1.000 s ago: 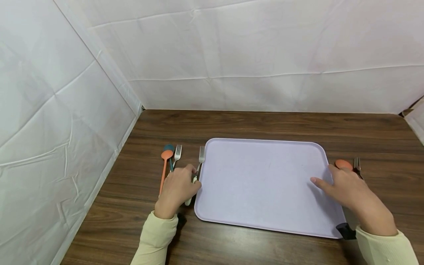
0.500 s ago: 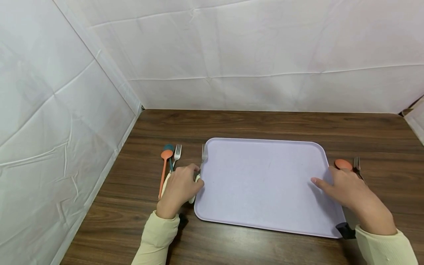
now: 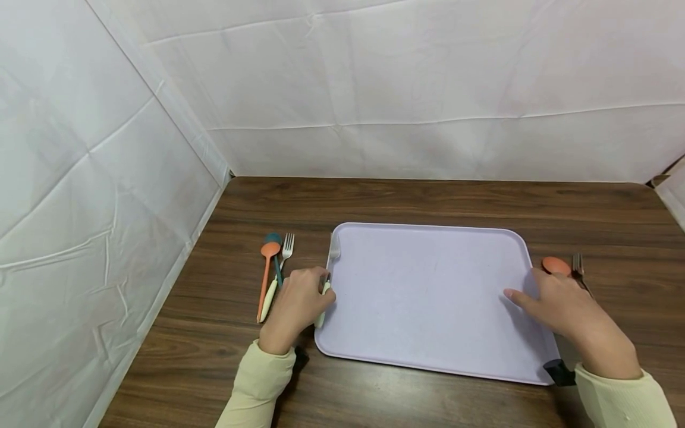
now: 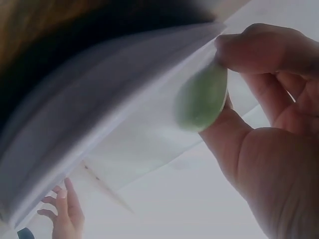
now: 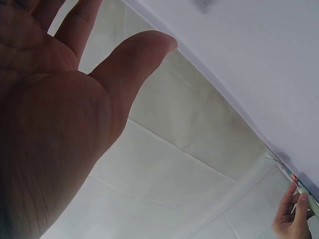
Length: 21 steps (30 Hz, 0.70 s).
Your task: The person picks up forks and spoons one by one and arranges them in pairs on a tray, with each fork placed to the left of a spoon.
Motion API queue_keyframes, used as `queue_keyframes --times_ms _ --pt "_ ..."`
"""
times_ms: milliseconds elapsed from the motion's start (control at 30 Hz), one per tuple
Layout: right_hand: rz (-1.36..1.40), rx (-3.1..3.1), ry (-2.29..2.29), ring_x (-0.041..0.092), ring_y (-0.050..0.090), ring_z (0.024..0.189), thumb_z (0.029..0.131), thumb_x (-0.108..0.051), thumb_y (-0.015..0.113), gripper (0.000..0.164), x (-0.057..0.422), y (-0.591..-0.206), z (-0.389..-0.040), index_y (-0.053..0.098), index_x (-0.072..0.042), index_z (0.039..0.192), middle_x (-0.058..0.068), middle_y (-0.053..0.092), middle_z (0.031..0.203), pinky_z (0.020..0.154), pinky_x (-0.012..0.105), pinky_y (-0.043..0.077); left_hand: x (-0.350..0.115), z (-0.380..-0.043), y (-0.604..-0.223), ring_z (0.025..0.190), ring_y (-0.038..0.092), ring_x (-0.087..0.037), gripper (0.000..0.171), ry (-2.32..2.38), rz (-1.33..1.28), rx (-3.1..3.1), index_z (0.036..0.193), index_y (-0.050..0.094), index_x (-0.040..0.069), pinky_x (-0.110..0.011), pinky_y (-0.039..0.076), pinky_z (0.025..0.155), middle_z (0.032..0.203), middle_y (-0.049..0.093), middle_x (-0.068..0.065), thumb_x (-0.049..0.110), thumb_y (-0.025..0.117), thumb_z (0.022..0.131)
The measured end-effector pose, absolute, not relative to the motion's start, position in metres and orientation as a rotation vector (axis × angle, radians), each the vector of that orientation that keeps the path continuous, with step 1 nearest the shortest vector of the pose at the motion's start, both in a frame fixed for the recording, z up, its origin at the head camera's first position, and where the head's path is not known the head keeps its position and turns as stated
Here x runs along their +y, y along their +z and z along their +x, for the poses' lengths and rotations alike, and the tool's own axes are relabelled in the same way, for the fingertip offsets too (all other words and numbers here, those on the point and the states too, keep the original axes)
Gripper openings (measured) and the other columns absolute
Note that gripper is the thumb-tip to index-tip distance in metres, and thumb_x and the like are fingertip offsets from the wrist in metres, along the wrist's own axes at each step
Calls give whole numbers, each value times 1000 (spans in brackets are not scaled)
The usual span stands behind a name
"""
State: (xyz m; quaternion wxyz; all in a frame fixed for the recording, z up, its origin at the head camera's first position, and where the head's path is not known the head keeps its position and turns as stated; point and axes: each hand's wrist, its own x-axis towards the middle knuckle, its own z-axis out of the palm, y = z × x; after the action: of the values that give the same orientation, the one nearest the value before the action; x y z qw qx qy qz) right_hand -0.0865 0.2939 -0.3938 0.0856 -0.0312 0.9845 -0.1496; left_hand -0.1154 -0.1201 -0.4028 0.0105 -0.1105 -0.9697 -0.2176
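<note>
My left hand pinches a fork with a pale green handle between thumb and fingers. The fork is over the left rim of a lavender tray, tines pointing away from me. Up close in the left wrist view, the handle's rounded end sticks out past the thumb, blurred. My right hand hovers at the tray's right rim, thumb stretched out over it and holding nothing. In the right wrist view the right thumb is straight and apart from the fingers.
Left of the tray lie an orange spoon, a teal spoon partly beneath it, and another pale-handled fork. Beyond the right hand lie an orange spoon and a dark-handled fork. White cloth walls border the wooden table.
My left hand has moved slightly right, carrying the fork from beside the tray to over its left rim. The right hand has stayed nearly still.
</note>
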Motion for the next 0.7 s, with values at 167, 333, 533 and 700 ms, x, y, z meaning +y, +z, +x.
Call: queue_keyframes --times_ms 167,333,533,700 --pt "-82 2920 -428 51 53 85 85 -53 56 82 294 -394 -87 44 23 114 41 51 101 65 57 40 -113 -116 -404 43 36 -10 21 -677 -368 -3014 94 67 7 -26 30 39 52 36 5 11 63 73" --pt "-73 2901 -443 44 54 77 86 -54 54 74 294 -392 -86 50 17 106 34 55 91 62 54 40 -109 -117 -406 44 38 -11 17 -648 -390 -3011 92 68 6 -25 33 39 53 39 4 9 66 75" --pt "-67 2865 -448 31 50 67 86 -56 54 68 294 -391 -85 52 11 97 19 54 77 57 47 39 -107 -117 -409 56 52 -15 21 -597 -389 -3020 94 67 5 -29 44 47 72 58 -3 13 71 75" --pt "-85 2875 -455 35 54 72 84 -60 53 72 293 -392 -86 51 10 102 25 56 84 58 48 40 -113 -111 -406 68 55 -17 38 -589 -472 -3057 110 66 7 -32 47 56 93 60 -6 19 75 76"
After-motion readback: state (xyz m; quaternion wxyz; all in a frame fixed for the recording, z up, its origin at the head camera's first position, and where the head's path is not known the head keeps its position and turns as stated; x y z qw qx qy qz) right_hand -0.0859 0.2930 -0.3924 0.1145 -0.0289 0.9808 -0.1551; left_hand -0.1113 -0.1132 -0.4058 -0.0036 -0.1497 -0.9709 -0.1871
